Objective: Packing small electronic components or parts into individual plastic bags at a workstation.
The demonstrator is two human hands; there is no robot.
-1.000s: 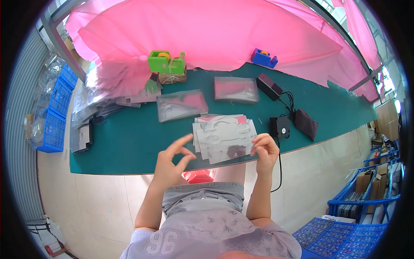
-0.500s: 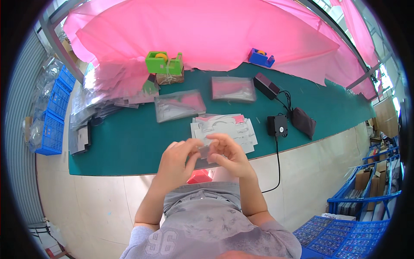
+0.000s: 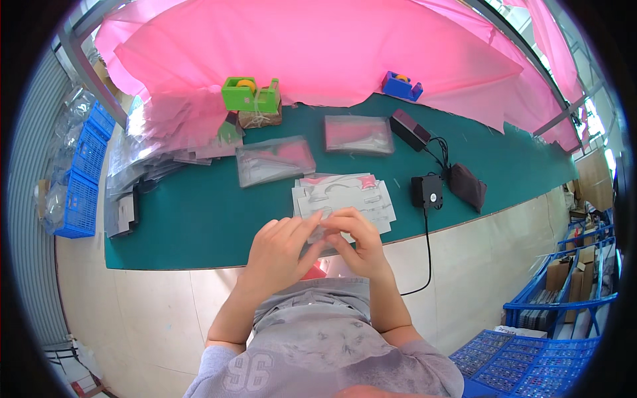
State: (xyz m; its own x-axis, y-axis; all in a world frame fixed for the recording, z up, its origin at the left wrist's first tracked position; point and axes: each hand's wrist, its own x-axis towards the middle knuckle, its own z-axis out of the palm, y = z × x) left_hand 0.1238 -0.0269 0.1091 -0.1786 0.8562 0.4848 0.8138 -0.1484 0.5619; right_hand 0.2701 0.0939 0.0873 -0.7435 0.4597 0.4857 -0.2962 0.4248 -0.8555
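My left hand (image 3: 282, 249) and my right hand (image 3: 357, 242) meet over the near edge of the green table, fingertips almost touching. Both are closed in a pinch on a small see-through plastic piece (image 3: 326, 249), mostly hidden by the fingers. Just beyond them lies a loose pile of white and grey printed sheets (image 3: 345, 194) with pink patches. Farther back are two stacks of clear plastic sleeves, a left stack (image 3: 275, 162) and a right stack (image 3: 358, 135).
At the back stand a green tape dispenser (image 3: 251, 96) and a blue tape dispenser (image 3: 401, 87). More clear sleeves (image 3: 176, 126) heap up at left. Right of the sheets are a black box (image 3: 426, 192) with a cord and a dark pouch (image 3: 467, 188). Blue crates (image 3: 81, 205) line the left.
My hands have come closer together, the left one moving a little to the right. The see-through piece between them is now more covered by fingers. Things on the table stay put.
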